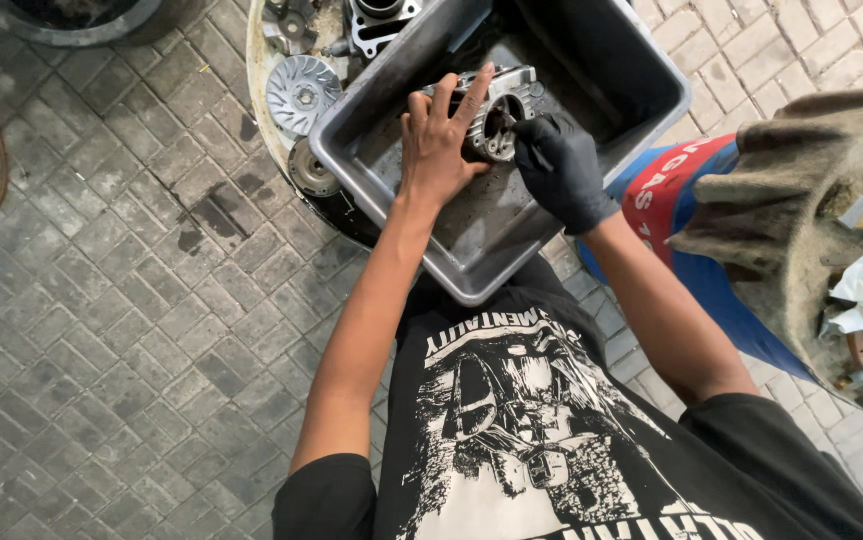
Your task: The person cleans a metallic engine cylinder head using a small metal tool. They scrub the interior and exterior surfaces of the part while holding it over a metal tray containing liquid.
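Looking from the black printed shirt [541,440] outward, both forearms reach up to a grey plastic tub [471,250], which serves as the landmark here; the bare left hand [438,140] lies inside the tub near its middle, fingers spread over a ribbed metal engine part [496,110] and pressing it down rather than closing around it; the right hand [563,165], in a black glove, sits just to the right of that part, curled tight on a thin dark tool [529,143] whose tip meets the part's round opening; what kind of tool it is cannot be told. The part rests on the tub floor, under the left fingers and touching the tool tip. As a judgement, the part could skid on the grimy floor of the tub if the tool pushes sideways, since only flat fingers steady it; the tool could also slip onto the ungloved fingers. Left of the tub, a finned metal disc [302,94] and a smaller round part [309,170] lie on a pale tray [253,90]; right of the tub stand a blue and red container [681,215] and a dirty cloth-draped heap [801,200].
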